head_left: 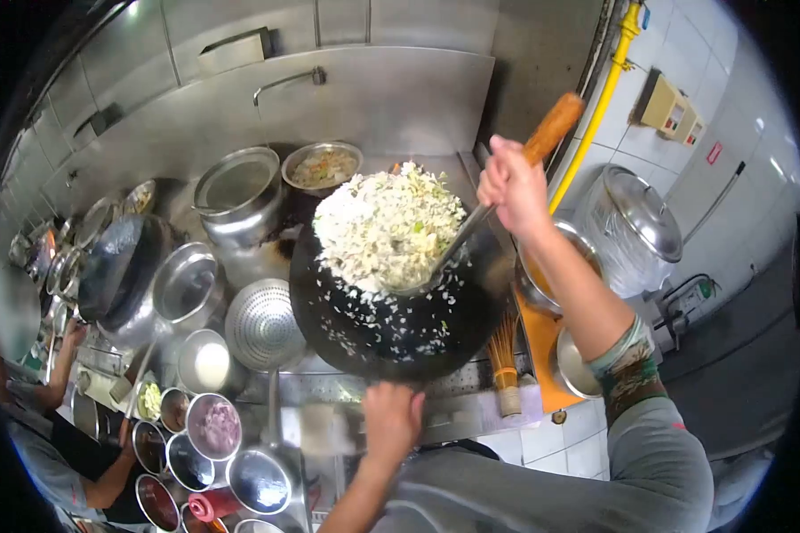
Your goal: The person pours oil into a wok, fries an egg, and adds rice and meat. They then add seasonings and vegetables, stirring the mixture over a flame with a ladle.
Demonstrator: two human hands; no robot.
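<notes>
A big black wok [400,342] stands on the stove in front of me, with a tall heap of fried rice [387,226] at its far side. Loose grains are strewn over its near wall. My right hand [516,186] is closed round the long shaft of a wok ladle [462,238], just below its wooden handle [556,126]. The ladle's head sits low in the rice and is mostly hidden. My left hand [391,417] is closed at the wok's near rim, its fingertips partly hidden and slightly blurred.
Left of the wok are a perforated strainer [265,324], a large pot [237,191] and several ingredient bowls, one with chopped onion [213,426]. A bamboo brush [505,369] and a lidded container [636,222] are right. Another person's arm [111,475] reaches in at left.
</notes>
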